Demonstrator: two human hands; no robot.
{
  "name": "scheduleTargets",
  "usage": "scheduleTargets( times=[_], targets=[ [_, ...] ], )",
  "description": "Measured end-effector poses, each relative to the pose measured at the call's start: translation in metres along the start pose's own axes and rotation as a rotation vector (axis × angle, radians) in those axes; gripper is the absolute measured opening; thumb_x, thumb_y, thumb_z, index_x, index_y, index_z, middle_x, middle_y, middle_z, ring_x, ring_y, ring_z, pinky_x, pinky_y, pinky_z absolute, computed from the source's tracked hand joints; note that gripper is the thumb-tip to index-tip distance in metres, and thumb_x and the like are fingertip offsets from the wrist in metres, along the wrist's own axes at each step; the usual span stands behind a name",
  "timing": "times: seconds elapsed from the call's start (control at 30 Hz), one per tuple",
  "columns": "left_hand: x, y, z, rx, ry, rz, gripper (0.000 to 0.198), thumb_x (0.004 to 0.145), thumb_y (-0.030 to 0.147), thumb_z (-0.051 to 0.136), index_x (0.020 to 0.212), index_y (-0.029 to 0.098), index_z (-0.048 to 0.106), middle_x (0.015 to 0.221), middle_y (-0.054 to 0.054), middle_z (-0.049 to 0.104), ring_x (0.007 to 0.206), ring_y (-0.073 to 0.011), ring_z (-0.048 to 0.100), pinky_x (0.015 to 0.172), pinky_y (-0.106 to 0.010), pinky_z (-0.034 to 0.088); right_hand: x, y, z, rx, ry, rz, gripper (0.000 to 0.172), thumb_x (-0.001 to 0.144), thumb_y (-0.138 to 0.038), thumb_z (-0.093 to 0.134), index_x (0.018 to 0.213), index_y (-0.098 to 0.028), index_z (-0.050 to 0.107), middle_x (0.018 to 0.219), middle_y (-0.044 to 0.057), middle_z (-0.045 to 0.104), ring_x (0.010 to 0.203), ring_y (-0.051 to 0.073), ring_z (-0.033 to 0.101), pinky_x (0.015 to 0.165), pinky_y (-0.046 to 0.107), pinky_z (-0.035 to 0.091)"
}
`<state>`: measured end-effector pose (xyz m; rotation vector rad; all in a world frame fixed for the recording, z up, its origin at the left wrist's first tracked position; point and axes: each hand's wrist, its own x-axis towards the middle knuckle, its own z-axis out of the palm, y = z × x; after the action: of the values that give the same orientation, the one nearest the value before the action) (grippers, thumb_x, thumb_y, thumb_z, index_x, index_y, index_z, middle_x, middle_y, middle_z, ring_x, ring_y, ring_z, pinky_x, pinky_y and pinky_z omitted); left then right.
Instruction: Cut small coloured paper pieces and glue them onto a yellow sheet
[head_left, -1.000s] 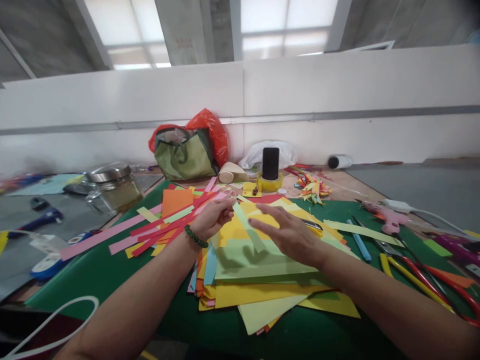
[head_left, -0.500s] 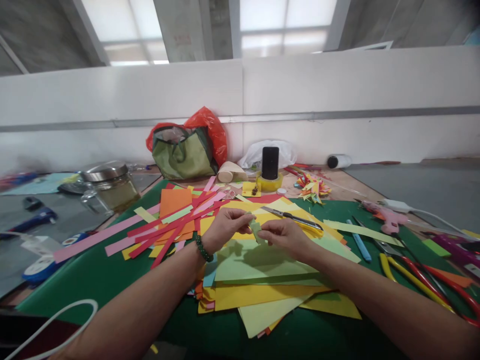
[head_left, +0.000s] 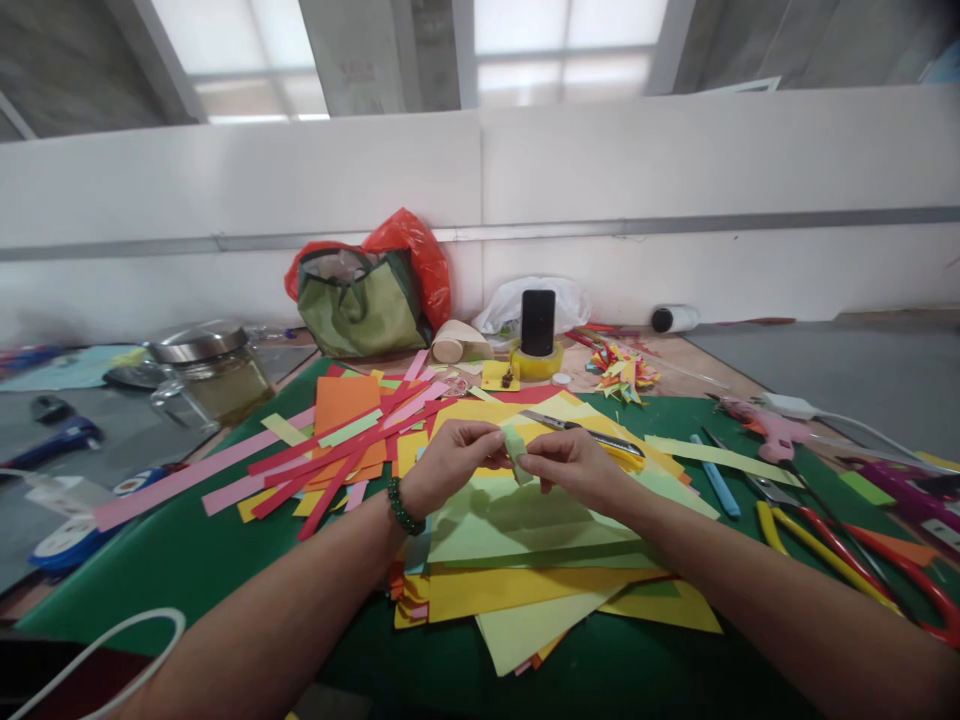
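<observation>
Between my two hands is a small light green paper strip point(head_left: 515, 450), bent or folded and raised above the paper stack. My left hand point(head_left: 466, 455), with a dark green bead bracelet point(head_left: 403, 508) at the wrist, pinches its left side. On the right, my right hand point(head_left: 571, 467) closes thumb and fingers on its lower edge. Under both hands lies a stack of coloured paper, with a light green sheet point(head_left: 495, 530) on top and yellow sheets point(head_left: 525, 597) below. Just beyond my right hand rests a utility knife point(head_left: 592, 434) with its blade showing.
Red, pink and orange paper strips point(head_left: 360, 445) lie to the left. Scissors with red handles point(head_left: 847, 550), yellow-handled pliers point(head_left: 817, 560), a blue pen-like stick point(head_left: 720, 488) and a pink glue gun point(head_left: 772, 425) are at right. A phone point(head_left: 538, 322), glass jug point(head_left: 217, 375) and green bag point(head_left: 360, 305) stand behind.
The green paper strip has turned slightly and stands more upright between my fingers. Both hands keep their pinch and have barely moved. The whole view has shifted a little.
</observation>
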<state>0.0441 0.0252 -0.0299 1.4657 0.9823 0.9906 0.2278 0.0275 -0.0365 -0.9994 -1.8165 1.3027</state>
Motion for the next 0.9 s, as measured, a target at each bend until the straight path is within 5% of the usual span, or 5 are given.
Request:
scheduleTargets(
  times=[0.5,0.9],
  targets=[
    [-0.0071,0.0021,0.0078,0.349,-0.025,0.190,0.029,0.082,0.034,0.053,0.064,0.015,0.065,0.069,-0.005,0.064,0.067,-0.0149,0.061,0.064,-0.024,0.050,0.0025,0.0052,-0.0017,0.035,0.050,0.095,0.027,0.064,-0.038,0.065,0.048,-0.016,0.059,0.042,-0.003,0.049,0.041,0.009,0.047,0.044,0.022,0.037],
    [-0.0036,-0.0051,0.0076,0.365,-0.008,0.249,0.033,0.080,0.041,0.060,0.060,0.015,0.067,0.062,-0.004,0.064,0.059,-0.0128,0.057,0.057,-0.023,0.045,-0.0007,0.0005,0.0016,0.055,0.051,0.143,0.025,0.063,-0.038,0.065,0.053,-0.015,0.064,0.044,-0.002,0.053,0.042,0.009,0.049,0.046,0.022,0.037]
  ],
)
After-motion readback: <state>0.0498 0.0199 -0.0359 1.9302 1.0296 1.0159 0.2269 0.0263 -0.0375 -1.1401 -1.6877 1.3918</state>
